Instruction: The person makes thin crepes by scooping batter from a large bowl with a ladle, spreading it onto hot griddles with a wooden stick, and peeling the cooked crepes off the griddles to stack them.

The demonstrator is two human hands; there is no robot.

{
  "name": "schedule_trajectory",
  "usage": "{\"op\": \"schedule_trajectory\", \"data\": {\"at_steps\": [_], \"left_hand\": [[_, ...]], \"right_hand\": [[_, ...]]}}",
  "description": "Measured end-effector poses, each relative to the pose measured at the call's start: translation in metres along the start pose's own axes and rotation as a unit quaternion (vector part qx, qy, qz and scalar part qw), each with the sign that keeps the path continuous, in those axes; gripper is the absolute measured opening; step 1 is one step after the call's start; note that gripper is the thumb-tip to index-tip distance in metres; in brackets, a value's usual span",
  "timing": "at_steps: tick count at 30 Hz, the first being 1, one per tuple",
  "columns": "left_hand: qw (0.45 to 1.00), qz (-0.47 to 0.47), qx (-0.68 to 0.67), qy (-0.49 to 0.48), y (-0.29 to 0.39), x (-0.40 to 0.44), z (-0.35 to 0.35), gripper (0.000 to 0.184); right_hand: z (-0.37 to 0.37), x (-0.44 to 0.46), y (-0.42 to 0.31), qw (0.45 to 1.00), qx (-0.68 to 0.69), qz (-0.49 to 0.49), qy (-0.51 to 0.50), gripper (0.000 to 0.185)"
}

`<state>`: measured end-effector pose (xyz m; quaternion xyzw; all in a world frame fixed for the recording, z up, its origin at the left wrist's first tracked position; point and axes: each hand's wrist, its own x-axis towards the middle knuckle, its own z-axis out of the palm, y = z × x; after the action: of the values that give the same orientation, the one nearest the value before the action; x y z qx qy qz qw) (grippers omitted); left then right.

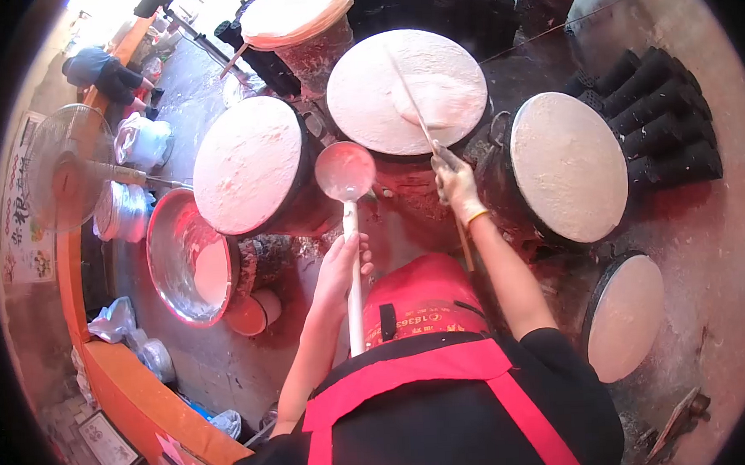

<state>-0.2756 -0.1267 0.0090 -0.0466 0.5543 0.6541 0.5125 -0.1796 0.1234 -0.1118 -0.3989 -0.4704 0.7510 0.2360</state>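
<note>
My left hand [346, 263] is wrapped round the white handle of a ladle [345, 168], whose round bowl is coated with pale batter. The bowl is held up between two griddles. In a light glove, my right hand [457, 184] grips a long thin wooden stick [412, 100]. The stick reaches over the far middle griddle [357, 107], where a pale batter layer covers the top and a thicker wet patch [437, 103] lies right of the stick. Whether the stick touches the batter I cannot tell.
Batter-covered griddles stand at left [247, 167], right [570, 167] and lower right [625, 316]. A metal basin [190, 259] holds batter. Thin flatbreads [298, 13] are stacked at the back. Black briquettes [661, 116] lie at right. A fan [70, 168] and another person [103, 74] are left.
</note>
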Motion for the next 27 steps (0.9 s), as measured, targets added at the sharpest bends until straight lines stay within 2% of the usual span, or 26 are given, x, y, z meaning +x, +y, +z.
{"op": "schedule_trajectory", "data": {"at_steps": [1,2,4,5,6,8,10,12,14,15,16,18,19,21,22,23,25,26,27], "left_hand": [[1.0,-0.006,-0.006,-0.015,0.001,-0.001,-0.004,0.022],[0.999,-0.012,-0.01,-0.033,0.004,-0.001,-0.008,0.022],[0.998,-0.037,-0.028,-0.045,0.008,0.0,-0.015,0.019],[0.998,-0.045,-0.028,-0.042,0.006,0.0,-0.019,0.019],[0.997,-0.054,-0.027,-0.038,0.004,0.0,-0.022,0.019],[0.997,-0.061,-0.026,-0.035,0.003,0.001,-0.02,0.017],[0.997,-0.065,-0.012,-0.034,-0.001,0.007,-0.022,0.016],[0.997,-0.063,-0.018,-0.035,-0.001,0.011,-0.017,0.012],[0.997,-0.058,-0.03,-0.037,-0.006,0.016,-0.013,0.012],[0.997,-0.053,-0.035,-0.04,-0.008,0.022,-0.013,0.013],[0.997,-0.047,-0.041,-0.043,-0.009,0.029,-0.013,0.014],[0.999,-0.021,-0.007,-0.026,-0.007,0.051,-0.007,0.012],[1.0,-0.006,0.023,-0.013,-0.002,0.065,-0.001,0.011],[0.998,0.028,0.059,-0.02,0.008,0.104,0.01,0.011],[0.996,0.046,0.066,-0.038,0.009,0.126,0.013,0.012],[0.996,0.052,0.07,-0.013,0.009,0.146,0.023,0.012],[0.994,0.049,0.096,0.034,0.001,0.177,0.051,0.011],[0.99,0.039,0.119,0.057,-0.005,0.187,0.066,0.01],[0.994,0.013,0.079,0.068,-0.009,0.19,0.08,0.008]], "right_hand": [[-0.006,-0.009,-0.012,1.0,0.028,0.006,-0.001,0.038],[-0.011,-0.01,-0.014,0.998,0.017,-0.034,0.045,0.04],[-0.038,0.009,0.034,0.967,0.13,-0.158,0.15,0.042],[-0.036,0.005,0.045,0.96,0.143,-0.095,0.22,0.041],[-0.03,0.0,0.057,0.969,0.127,-0.121,0.175,0.039],[0.0,-0.016,0.026,0.989,0.059,-0.029,0.134,0.037],[-0.016,0.005,-0.001,0.994,0.093,0.005,0.062,0.031],[-0.034,0.035,-0.013,0.992,0.003,-0.063,0.111,0.037],[-0.042,0.034,-0.024,0.988,-0.055,-0.02,0.145,0.03],[-0.053,0.031,-0.022,0.992,-0.095,-0.005,0.079,0.033],[-0.057,0.026,-0.014,0.998,-0.044,-0.052,0.011,0.03],[-0.069,-0.004,-0.011,0.993,-0.113,-0.013,-0.025,0.035],[-0.085,-0.011,-0.005,0.996,-0.089,0.006,-0.027,0.036],[-0.108,-0.02,0.013,0.991,-0.109,-0.074,-0.029,0.037],[-0.111,-0.021,0.02,0.991,-0.094,-0.094,0.001,0.037],[-0.113,-0.023,0.027,0.99,-0.079,-0.116,0.031,0.038],[-0.093,-0.028,0.027,0.996,-0.01,-0.034,0.078,0.038],[-0.085,-0.033,0.026,0.998,-0.038,-0.021,0.037,0.039],[-0.076,-0.036,0.023,0.999,-0.019,0.033,0.004,0.039]]}}
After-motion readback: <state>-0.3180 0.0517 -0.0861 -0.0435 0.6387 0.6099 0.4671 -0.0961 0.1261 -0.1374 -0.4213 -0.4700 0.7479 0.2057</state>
